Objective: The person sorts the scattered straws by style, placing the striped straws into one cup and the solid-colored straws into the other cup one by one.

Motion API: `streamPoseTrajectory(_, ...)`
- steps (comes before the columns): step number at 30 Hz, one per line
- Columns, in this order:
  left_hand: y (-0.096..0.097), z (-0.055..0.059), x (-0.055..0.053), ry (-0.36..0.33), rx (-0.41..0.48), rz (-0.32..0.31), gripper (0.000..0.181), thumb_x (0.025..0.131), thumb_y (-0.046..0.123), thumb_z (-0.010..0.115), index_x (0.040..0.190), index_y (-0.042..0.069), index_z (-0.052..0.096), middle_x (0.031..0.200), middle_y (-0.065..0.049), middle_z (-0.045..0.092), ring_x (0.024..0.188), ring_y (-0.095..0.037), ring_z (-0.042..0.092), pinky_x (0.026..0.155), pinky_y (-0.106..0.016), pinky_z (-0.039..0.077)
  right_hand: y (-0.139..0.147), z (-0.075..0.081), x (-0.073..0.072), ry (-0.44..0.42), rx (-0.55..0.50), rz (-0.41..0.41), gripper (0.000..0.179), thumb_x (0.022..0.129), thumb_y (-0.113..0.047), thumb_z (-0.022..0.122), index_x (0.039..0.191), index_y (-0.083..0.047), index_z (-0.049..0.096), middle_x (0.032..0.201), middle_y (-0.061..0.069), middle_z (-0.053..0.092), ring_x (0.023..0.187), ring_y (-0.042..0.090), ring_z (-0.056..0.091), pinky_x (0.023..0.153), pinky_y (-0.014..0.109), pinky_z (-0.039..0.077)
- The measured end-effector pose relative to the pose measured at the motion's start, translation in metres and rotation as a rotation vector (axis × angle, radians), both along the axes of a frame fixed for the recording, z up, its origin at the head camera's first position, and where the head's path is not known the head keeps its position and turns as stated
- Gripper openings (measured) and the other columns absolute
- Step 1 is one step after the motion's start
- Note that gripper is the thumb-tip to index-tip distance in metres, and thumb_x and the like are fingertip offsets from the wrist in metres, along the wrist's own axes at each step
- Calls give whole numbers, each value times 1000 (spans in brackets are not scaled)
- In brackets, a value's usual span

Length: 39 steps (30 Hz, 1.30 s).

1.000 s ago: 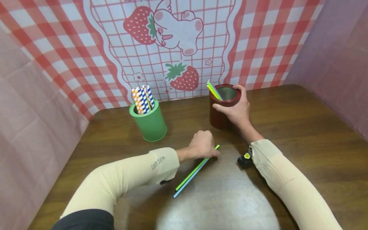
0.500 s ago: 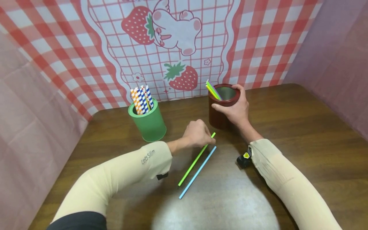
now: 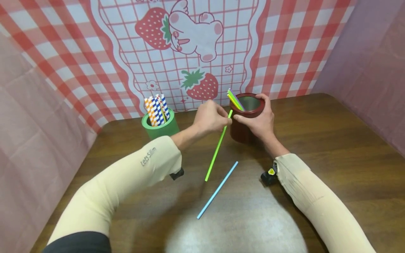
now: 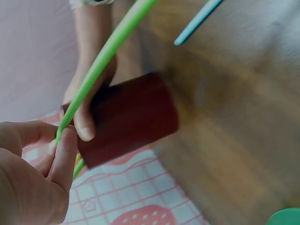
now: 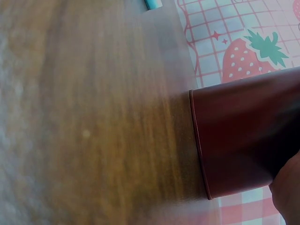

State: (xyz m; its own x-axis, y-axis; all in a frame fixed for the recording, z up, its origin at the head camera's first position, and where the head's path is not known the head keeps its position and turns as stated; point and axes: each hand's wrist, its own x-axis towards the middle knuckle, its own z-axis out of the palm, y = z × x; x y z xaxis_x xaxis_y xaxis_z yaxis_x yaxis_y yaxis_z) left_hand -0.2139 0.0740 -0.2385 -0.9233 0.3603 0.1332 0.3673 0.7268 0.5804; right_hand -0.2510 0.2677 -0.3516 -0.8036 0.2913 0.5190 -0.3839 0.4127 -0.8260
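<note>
My left hand (image 3: 210, 117) pinches a green straw (image 3: 218, 147) near its upper end, and the straw slants down above the table. In the left wrist view, thumb and fingertips meet on the green straw (image 4: 105, 58). My right hand (image 3: 261, 119) grips the rim of a dark red can (image 3: 238, 128), thumb at the front and fingers over the far right side. Several plain straws (image 3: 235, 100), yellow, green and purple, lean inside this can at its left. A blue straw (image 3: 217, 190) lies alone on the table.
A green can (image 3: 162, 130) with several striped straws (image 3: 156, 110) stands at the left, partly hidden by the left arm. Behind the wooden table (image 3: 332, 140) hangs a red checked cloth (image 3: 291, 45) with strawberries.
My left hand has lifted the green straw off the table, away from the blue one, and carried it up towards the red can. The right hand keeps its hold on the can.
</note>
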Motion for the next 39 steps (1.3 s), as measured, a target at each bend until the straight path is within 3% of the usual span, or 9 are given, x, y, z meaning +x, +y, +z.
streamPoseTrajectory(8,1,34,-11,83,106,57,15,84,19,72,93,7,76,84,-1,73,75,-10,64,63,-19,51,0,-1,-1,10,8,-11,91,59,-31,92,133,-19,40,129,6,54,112,18,52,93,38,45)
streamPoseTrajectory(16,5,71,-21,47,304,143,23,89,8,63,111,5,69,92,-4,70,77,-13,66,62,-22,53,0,-1,-2,13,13,-8,90,60,-31,91,133,-19,39,129,7,53,112,19,51,93,40,45)
streamPoseTrajectory(22,9,95,-28,95,385,168,29,88,3,60,115,8,67,95,-3,69,83,-13,65,65,-22,52,1,-1,-1,10,8,5,90,61,-31,91,133,-19,39,131,6,51,113,18,50,93,40,46)
streamPoseTrajectory(27,17,104,-34,101,489,216,26,89,2,63,113,10,66,95,-1,67,86,-12,62,68,-19,52,1,0,0,0,6,9,91,61,-32,91,133,-19,38,131,5,51,114,19,51,94,39,46)
streamPoseTrajectory(30,20,108,-38,139,538,234,24,90,3,62,112,11,66,97,-1,68,86,-11,62,69,-18,51,1,-1,0,-2,3,6,91,60,-32,91,133,-20,39,130,6,52,113,19,51,93,39,46)
streamPoseTrajectory(34,24,111,-42,215,561,247,20,91,5,62,109,12,66,98,0,70,85,-10,63,69,-17,50,1,-1,0,-3,0,0,91,60,-31,92,133,-20,39,130,6,52,113,19,51,92,39,47)
streamPoseTrajectory(39,29,111,-47,232,593,256,19,91,6,62,109,13,66,97,1,70,84,-9,63,69,-16,50,2,-1,-1,-3,7,-9,92,58,-33,92,133,-20,40,128,6,54,112,19,52,91,39,47)
